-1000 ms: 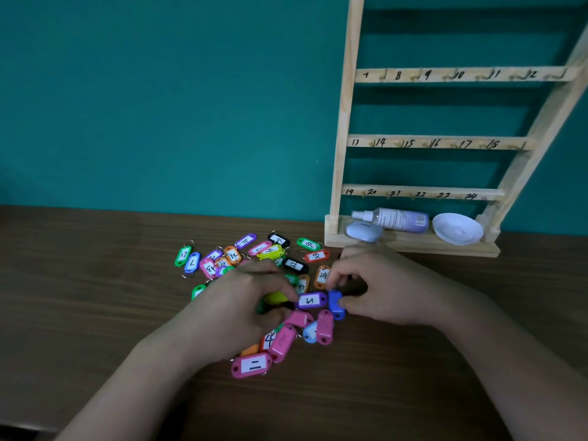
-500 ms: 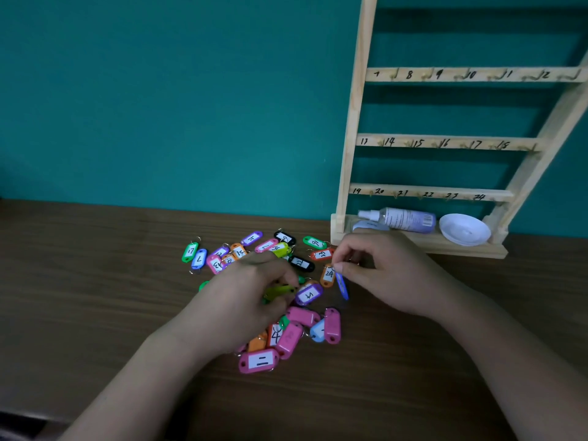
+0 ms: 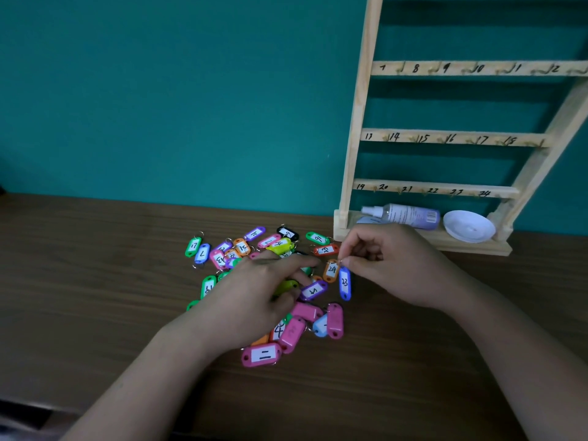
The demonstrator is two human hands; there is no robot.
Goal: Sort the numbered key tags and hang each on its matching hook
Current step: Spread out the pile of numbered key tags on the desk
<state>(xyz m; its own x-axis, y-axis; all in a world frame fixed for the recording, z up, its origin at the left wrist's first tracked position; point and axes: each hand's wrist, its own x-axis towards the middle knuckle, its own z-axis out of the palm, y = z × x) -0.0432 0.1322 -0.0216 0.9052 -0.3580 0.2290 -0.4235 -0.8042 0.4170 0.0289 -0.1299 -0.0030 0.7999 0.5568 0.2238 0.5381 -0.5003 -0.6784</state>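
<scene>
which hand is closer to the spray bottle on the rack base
Right. The right hand is just in front of the spray bottle; the left hand is over the tag pile, farther left.

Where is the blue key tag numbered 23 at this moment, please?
In the head view, the blue tag 23 hangs pinched by the right hand, just right of the orange tag 24, near the wooden rack base.

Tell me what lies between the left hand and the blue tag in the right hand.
In the head view, an orange tag marked 24 and a purple tag lie between the left hand, which pinches a yellow tag, and the blue tag.
</scene>
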